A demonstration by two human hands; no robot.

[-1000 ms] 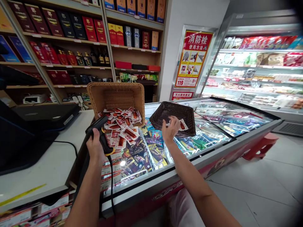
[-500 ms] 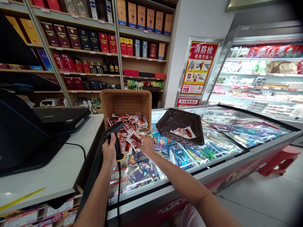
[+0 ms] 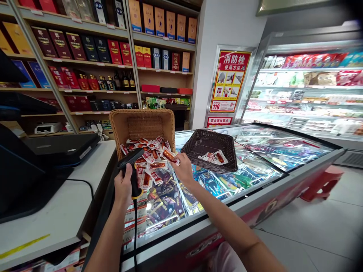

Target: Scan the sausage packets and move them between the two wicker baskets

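Observation:
My left hand [image 3: 124,186] is wrapped round the grip of a black barcode scanner [image 3: 131,158], its cord hanging down. Between the fingers of my right hand [image 3: 183,168] is a wrapped sausage [image 3: 169,155] in a white and red packet. It is raised in front of a tan wicker basket [image 3: 113,126], which lies tipped on its side with its mouth towards me. Many more sausage packets [image 3: 154,153] spill from it onto the freezer's glass top. To the right stands a dark brown woven basket [image 3: 195,145] with a few sausage packets [image 3: 219,157] inside.
A chest freezer [image 3: 227,209] with a glass lid runs off to the right. On the left, a white counter [image 3: 56,211] carries a black checkout terminal [image 3: 25,170]. A red stool [image 3: 323,183] stands on the floor at right. Shelves of boxed bottles [image 3: 96,49] line the back.
My right hand has lifted a sausage packet up and slightly right from the pile. The scanner stays in my left hand. The whole view has shifted, so things sit further left.

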